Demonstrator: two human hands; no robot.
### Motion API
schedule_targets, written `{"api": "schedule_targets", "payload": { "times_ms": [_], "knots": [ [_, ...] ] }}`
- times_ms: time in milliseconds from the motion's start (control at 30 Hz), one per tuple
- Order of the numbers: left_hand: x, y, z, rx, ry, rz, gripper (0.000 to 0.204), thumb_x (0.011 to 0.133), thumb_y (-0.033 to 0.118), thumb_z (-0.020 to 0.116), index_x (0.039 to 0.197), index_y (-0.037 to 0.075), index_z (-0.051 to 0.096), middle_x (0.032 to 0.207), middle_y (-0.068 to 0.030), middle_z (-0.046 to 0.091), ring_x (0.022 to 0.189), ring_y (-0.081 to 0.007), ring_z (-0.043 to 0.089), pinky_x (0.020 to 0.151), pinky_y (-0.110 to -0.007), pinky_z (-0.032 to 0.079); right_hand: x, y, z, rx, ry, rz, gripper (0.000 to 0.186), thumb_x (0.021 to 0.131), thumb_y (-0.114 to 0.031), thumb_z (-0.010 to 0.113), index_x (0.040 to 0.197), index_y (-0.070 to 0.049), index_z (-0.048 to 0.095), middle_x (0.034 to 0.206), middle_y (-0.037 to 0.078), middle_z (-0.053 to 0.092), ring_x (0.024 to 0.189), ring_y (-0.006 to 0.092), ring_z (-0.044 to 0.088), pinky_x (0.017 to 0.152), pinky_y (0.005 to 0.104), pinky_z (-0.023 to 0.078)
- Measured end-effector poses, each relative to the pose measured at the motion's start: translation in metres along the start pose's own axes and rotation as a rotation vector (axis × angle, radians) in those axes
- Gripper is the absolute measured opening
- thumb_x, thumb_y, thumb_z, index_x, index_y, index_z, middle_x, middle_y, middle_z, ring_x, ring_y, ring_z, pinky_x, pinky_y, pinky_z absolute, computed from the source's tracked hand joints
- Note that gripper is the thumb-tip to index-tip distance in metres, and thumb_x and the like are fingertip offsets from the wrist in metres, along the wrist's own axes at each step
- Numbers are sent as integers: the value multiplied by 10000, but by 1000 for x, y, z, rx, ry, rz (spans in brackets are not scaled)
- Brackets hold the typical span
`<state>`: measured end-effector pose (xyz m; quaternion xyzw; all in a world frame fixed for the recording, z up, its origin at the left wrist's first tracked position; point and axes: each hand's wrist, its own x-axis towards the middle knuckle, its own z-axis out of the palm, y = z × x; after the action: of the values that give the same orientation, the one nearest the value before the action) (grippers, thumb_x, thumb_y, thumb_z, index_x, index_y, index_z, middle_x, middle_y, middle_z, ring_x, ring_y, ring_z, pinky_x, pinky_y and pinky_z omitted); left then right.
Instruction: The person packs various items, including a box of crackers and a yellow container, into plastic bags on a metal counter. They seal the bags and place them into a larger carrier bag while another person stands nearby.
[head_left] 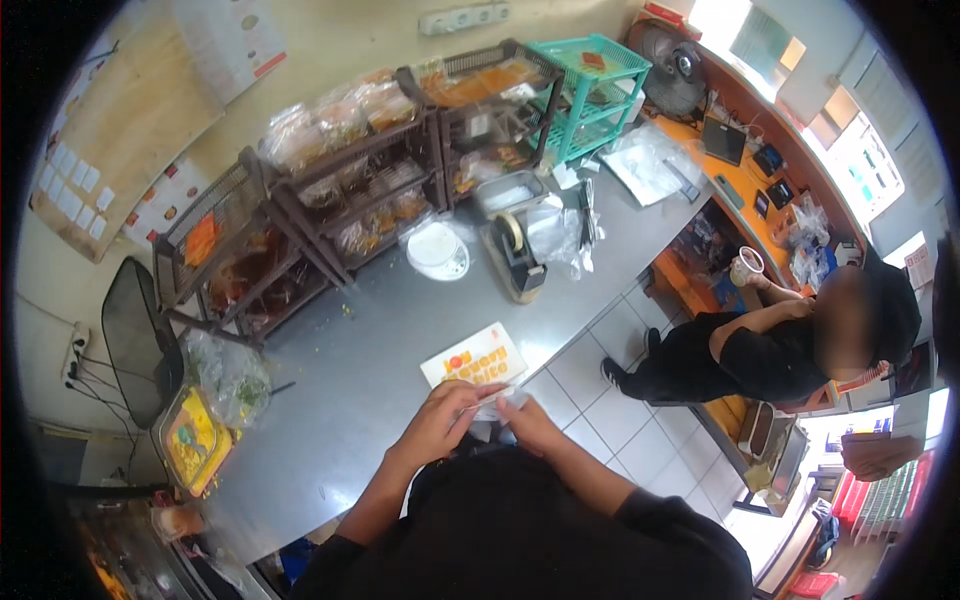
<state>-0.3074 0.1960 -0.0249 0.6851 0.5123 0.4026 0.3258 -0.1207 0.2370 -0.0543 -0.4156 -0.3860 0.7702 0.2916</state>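
Note:
At the near edge of the steel table (pixel 330 400), my left hand (pixel 446 418) and my right hand (pixel 530 424) come close together. Between their fingers is a small, whitish, partly see-through piece (pixel 490 409), perhaps plastic or paper; its kind is unclear. Both hands have their fingers closed on it. Just beyond them lies a flat white box (pixel 474 356) with orange and yellow print. Farther back are a white kitchen scale (pixel 437 252) and a black tape dispenser (pixel 513 262) with a roll of tape.
Brown plastic racks (pixel 362 190) with bagged food and a turquoise rack (pixel 590 95) line the wall. A tray of yellow food pieces (pixel 193 440) sits at the left. Across the tiled floor (pixel 600 420), a person in black (pixel 760 345) holds a cup (pixel 746 266).

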Motion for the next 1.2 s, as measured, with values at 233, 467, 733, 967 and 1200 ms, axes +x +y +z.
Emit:
{"api": "schedule_targets", "payload": {
  "times_ms": [233, 467, 733, 967, 1200],
  "knots": [
    [-42, 11, -2, -137, 71, -208, 342, 889, 67, 540, 1192, 15, 390, 1077, -187, 597, 1002, -255, 599, 817, -326, 467, 11, -47, 7, -247, -318, 159, 195, 867, -144, 638, 1018, -23, 613, 925, 29, 619, 794, 109, 588, 712, 255, 489],
    [-38, 21, -23, -337, -101, -357, 343, 893, 99, 557, 1165, 43, 357, 1048, -175, 645, 899, -215, 624, 751, -309, 485, 35, -72, -2, 159, -483, 304, 361, 882, -64, 594, 1232, -46, 504, 1001, 62, 624, 952, 136, 603, 840, 271, 499],
    [-28, -6, -49, -189, -127, -422, 331, 840, 143, 659, 1125, 56, 515, 984, -105, 647, 920, -147, 599, 776, -299, 472, 81, -46, -36, -347, -300, -310, 320, 866, 12, 564, 1181, -30, 523, 853, 21, 604, 790, 69, 562, 699, 211, 437],
    [-24, -71, -33, 654, 89, -646, 382, 819, 320, 621, 1049, 20, 569, 1018, -148, 614, 983, -328, 568, 854, -422, 428, 125, -27, -58, -1178, 38, -796, 252, 814, 4, 539, 1058, -42, 579, 928, 148, 589, 822, 350, 582, 749, 390, 490],
    [34, -43, 39, 461, -74, 178, 383, 812, 299, 608, 1068, 18, 561, 1196, -168, 496, 1154, -355, 434, 994, -453, 322, 121, -15, -56, -1213, -5, -936, 233, 818, -48, 583, 1050, -28, 572, 994, 147, 565, 935, 335, 561, 813, 394, 473]
  ]
}}
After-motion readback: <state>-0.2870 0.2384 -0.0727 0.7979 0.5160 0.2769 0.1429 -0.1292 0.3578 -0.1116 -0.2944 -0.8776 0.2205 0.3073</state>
